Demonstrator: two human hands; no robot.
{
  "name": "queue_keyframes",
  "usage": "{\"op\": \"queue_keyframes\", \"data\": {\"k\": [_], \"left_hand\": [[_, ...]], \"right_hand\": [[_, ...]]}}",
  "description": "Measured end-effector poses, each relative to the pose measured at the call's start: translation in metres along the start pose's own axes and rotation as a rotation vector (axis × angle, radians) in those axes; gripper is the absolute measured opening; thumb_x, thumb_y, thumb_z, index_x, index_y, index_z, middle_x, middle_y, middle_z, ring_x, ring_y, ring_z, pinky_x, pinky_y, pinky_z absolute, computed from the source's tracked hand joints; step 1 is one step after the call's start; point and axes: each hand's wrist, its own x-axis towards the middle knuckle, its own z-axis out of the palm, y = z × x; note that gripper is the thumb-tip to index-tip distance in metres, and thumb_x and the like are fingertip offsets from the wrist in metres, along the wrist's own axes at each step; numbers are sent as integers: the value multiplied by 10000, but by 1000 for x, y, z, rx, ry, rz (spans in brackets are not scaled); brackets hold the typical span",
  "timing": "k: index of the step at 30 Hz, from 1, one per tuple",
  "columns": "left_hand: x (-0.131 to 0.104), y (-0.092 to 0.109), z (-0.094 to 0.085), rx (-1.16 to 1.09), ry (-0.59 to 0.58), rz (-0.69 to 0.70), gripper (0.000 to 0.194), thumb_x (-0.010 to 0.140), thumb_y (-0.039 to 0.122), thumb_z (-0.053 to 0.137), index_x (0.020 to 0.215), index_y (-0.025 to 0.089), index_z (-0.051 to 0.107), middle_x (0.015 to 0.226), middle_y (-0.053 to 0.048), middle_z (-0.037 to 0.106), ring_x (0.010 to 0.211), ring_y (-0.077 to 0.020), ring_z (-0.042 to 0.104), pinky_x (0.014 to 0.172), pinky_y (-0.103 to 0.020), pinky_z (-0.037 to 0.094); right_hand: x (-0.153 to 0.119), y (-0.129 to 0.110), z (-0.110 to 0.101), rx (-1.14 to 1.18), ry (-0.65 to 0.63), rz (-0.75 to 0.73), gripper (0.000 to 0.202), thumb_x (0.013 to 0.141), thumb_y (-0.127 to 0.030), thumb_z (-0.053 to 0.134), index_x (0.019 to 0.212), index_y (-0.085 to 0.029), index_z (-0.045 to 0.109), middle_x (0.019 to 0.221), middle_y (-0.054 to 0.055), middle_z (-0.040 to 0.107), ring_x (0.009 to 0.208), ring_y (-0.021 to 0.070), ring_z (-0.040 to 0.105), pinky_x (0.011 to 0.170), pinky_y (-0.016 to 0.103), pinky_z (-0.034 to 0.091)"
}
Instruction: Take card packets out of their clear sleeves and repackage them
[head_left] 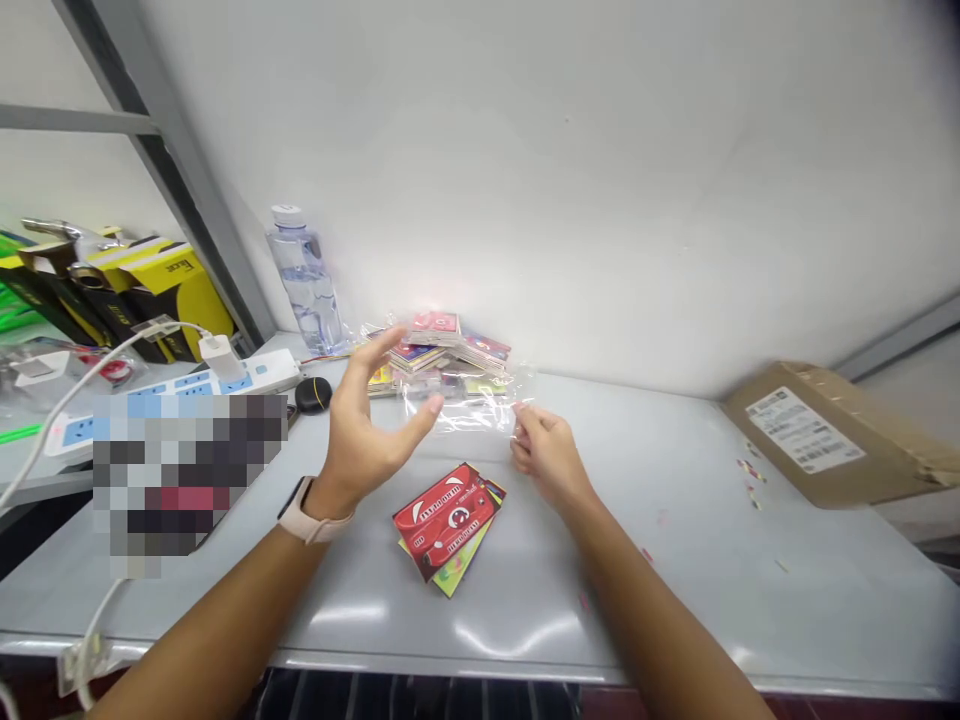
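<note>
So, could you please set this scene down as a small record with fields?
Right hand: pinching the right edge of a clear plastic bag
Left hand: open, thumb apart from index, at the bag's left side; contact unclear
Left wrist: watch with a pale band
Nearer than the bag: small pile of printed cards, red on top
Behind the bag: stacks of cards
Left side: water bottle, upright; black case; white power strip
Right side: cardboard box with a white label
</note>
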Motion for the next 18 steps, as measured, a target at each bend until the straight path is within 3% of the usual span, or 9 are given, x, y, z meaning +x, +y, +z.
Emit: {"op": "queue_keyframes", "data": {"k": [3, 5, 7, 12, 16, 18], "left_hand": [[-2, 4, 0, 184, -277, 135, 715, 830, 365, 849, 1468, 253, 546, 1459, -121, 624, 1388, -337, 572, 1199, -552, 444], [-6, 2, 1, 292, -458, 193, 834, 798, 460, 863, 1513, 240, 494, 1488, -149, 600, 1396, -368, 561, 1186, -569, 451], [-11, -2, 4, 382, -560, 180, 954, 778, 533, 858, 1568, 228, 419, 1525, -178, 563, 1407, -400, 546, 1169, -588, 459], [-15, -13, 6, 489, -589, 29, 968, 780, 599, 822, 1549, 180, 410, 1475, -209, 599, 1325, -442, 603, 1085, -618, 504], [-11, -12, 3, 512, -565, -22, 688, 799, 466, 809, 1380, 223, 532, 1375, -157, 664, 1251, -405, 649, 1033, -585, 532], [-10, -11, 2, 522, -588, -27, 578, 813, 377, 774, 1322, 221, 549, 1334, -152, 680, 1232, -393, 657, 1016, -574, 533]], "right_hand": [[-3, 0, 2, -113, -86, 7, 679, 738, -722, 830, 609, -241, 369, 505, -95, 290, 411, 55, 210, 428, 255, 117], [-6, -1, 3, -177, -152, 2, 666, 776, -754, 781, 618, -236, 394, 492, -85, 324, 409, 59, 229, 430, 253, 130], [-9, -2, 5, -206, -199, -4, 656, 795, -757, 762, 617, -229, 416, 482, -82, 336, 410, 60, 235, 431, 247, 140], [-11, -7, 3, -285, -221, -21, 642, 841, -737, 732, 628, -228, 402, 481, -77, 341, 430, 65, 236, 438, 242, 150], [-11, -9, -1, -312, -197, -18, 643, 831, -725, 755, 602, -216, 437, 498, -63, 366, 447, 66, 242, 436, 245, 148], [-11, -12, -1, -286, -103, -45, 647, 811, -696, 794, 577, -214, 430, 502, -61, 358, 444, 63, 243, 437, 254, 141]]}}
